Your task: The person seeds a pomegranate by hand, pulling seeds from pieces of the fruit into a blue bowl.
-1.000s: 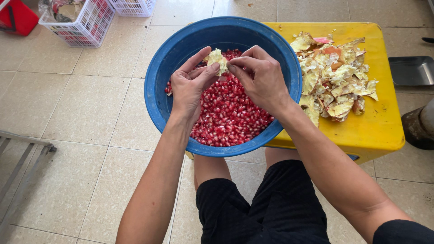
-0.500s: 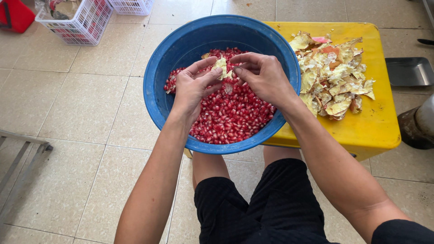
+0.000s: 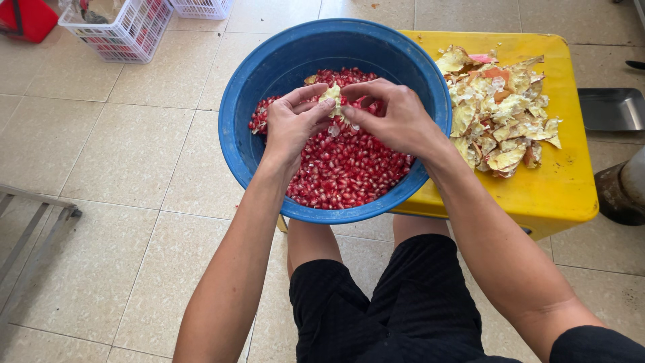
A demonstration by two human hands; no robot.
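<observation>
Over a big blue bowl (image 3: 250, 156) filled with red pomegranate seeds (image 3: 349, 171), both my hands pinch one pale yellow piece of pomegranate peel (image 3: 331, 93). My left hand (image 3: 293, 122) holds it from the left, thumb and fingers curled around it. My right hand (image 3: 393, 115) grips its right side with the fingertips. A few seeds cling to the piece between the two hands. The bowl rests partly on a yellow table (image 3: 571, 175) and partly over my knees.
A heap of emptied pomegranate peels (image 3: 500, 111) lies on the yellow table right of the bowl. White plastic crates (image 3: 124, 30) stand on the tiled floor at the top left, a grey metal tray (image 3: 611, 107) at the right, a metal frame (image 3: 30, 235) at the left.
The two hands have stayed over the bowl, working the peel piece between the fingers; it now looks smaller and more bent, and the hands sit slightly lower in view.
</observation>
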